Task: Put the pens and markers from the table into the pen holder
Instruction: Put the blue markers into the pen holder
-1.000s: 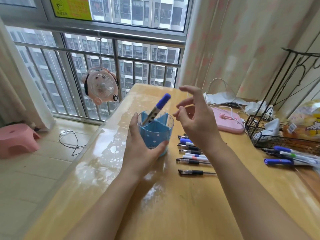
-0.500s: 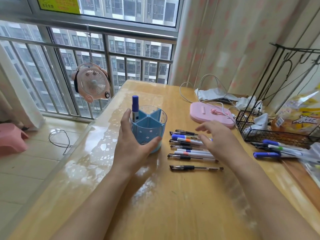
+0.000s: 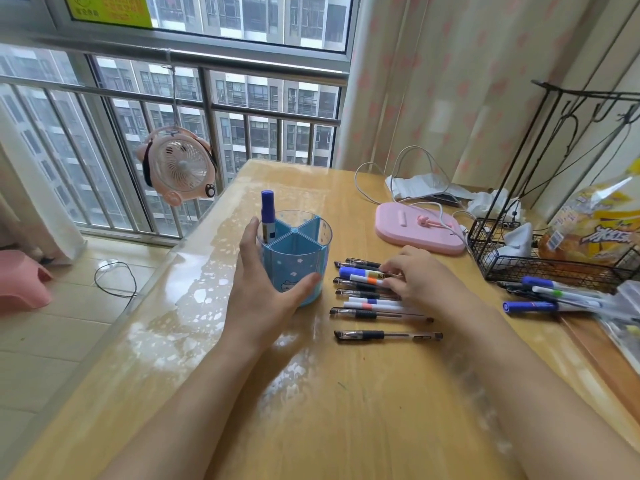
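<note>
A blue, clear-rimmed pen holder with divided compartments stands on the wooden table. My left hand wraps around its near left side. One blue-capped marker stands upright in its back left compartment. Right of the holder lies a row of several pens and markers, with one black pen lying apart at the near end. My right hand rests on the row, thumb and forefinger pinching a marker with a blue cap and orange band that lies on the table.
More markers lie at the right edge beside a black wire basket and a yellow snack bag. A pink pad with a white cable sits behind the row. A pink fan hangs from the window rail.
The blue-capped marker dropped from a tilt to upright in the holder. My right hand came down from above the holder onto the row of pens and closed on a marker.
</note>
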